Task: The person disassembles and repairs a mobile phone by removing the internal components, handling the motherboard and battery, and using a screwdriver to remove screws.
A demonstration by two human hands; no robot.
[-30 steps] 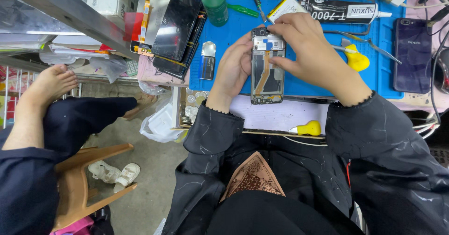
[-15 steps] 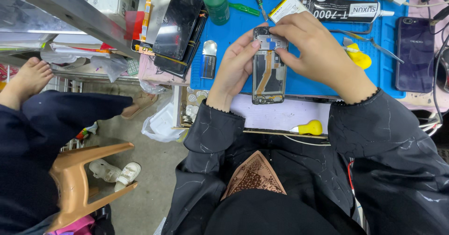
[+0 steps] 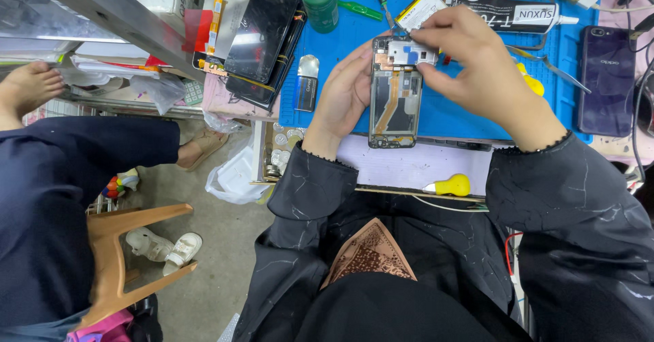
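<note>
**Inspector:** Metal and bare circuitry at the fingers (image 3: 436,61) of the right hand (image 3: 487,76): they are pinched nearly closed on the small silver plate (image 3: 414,54) at the top end of the opened phone (image 3: 395,93). The left hand (image 3: 344,93) cups the phone's left edge, thumb and fingers curled round the frame, holding it just above the blue mat (image 3: 443,114), upper centre of the frame.

**Assistant:** How would you rate its handling?

**Inspector:** Light and stiff in the frame, I judge, but fragile inside: an orange ribbon cable (image 3: 390,103) runs exposed down the middle. Hold belongs on the outer edges, as the left hand has it, never across the open cavity. The plate looks thin and easily bent or dropped; a fingertip pinch at its edge suits it.

**Assistant:** Surroundings?

**Inspector:** Green bottle (image 3: 319,1) and a stack of dark screens (image 3: 262,35) to the upper left, a black glue tube (image 3: 511,11) at the top, a purple phone (image 3: 606,76) at the right edge of the table. A yellow-handled tool (image 3: 451,185) lies nearer the body. Another person's dark sleeve (image 3: 75,151) occupies the left of the frame.
</note>
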